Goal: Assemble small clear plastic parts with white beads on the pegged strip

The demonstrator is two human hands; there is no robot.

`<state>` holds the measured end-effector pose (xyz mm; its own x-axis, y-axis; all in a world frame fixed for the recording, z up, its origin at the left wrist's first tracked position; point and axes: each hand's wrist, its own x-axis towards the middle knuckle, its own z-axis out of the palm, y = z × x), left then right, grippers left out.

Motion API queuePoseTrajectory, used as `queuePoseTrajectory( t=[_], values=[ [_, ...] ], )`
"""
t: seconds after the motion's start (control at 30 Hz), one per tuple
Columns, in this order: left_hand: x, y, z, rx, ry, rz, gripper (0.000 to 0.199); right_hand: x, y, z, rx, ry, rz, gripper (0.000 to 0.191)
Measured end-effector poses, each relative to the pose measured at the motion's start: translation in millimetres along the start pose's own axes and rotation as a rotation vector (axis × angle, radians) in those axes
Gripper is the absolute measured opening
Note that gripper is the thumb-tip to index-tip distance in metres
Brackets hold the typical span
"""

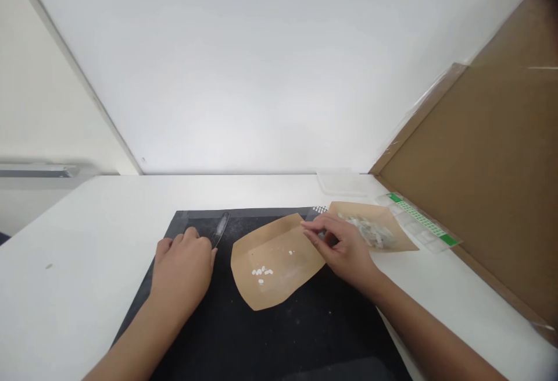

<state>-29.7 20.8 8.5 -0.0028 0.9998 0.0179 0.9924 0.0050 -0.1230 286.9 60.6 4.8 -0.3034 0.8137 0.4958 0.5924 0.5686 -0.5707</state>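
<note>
A brown sheet of paper [279,247] lies tilted on a black mat [279,340], with several small white pieces [262,271] on it. Above its right edge is my right hand [342,247], thumb and forefinger pinched together; whatever they may hold is too small to name. On the mat's left side my left hand [183,267] rests with curled fingers, its thumb beside a narrow clear bag [221,225] with whitish content. What the left fingers hold, if anything, is hidden. Behind the right hand, a second brown sheet [401,235] bears a heap of clear, whitish bits [375,233].
A clear plastic case with a green-edged label [422,220] lies at the right, near a brown board [488,177]. A clear lid [342,183] sits at the back of the white table [65,288], against the white wall [253,67].
</note>
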Motion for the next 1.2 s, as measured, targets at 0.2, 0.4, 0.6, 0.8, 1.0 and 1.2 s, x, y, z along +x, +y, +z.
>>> queuePoseTrajectory(
  t=[0.2,0.4,0.6,0.8,1.0,1.2],
  values=[
    [-1,5,4.8,-0.022,0.028,0.009,0.029,0,8,1,0.023,0.025,-0.008,0.017],
    [9,0,6.5,-0.148,0.084,-0.029,0.027,-1,11,-3,0.039,0.056,-0.023,0.018],
    [17,-14,-7.5,-0.295,0.253,-0.134,0.036,-1,14,-3,0.03,0.07,0.056,0.016],
    [15,-1,-10.7,-0.679,0.458,-0.081,0.03,-1,10,-5,0.037,0.025,0.062,0.014],
    [6,27,-9.8,-1.42,0.349,-0.1,0.046,-4,2,-6,0.072,-0.065,0.032,0.018],
    [1,35,-10.0,-1.352,0.329,0.073,0.031,-4,2,-8,0.097,-0.063,-0.022,0.018]
  ],
)
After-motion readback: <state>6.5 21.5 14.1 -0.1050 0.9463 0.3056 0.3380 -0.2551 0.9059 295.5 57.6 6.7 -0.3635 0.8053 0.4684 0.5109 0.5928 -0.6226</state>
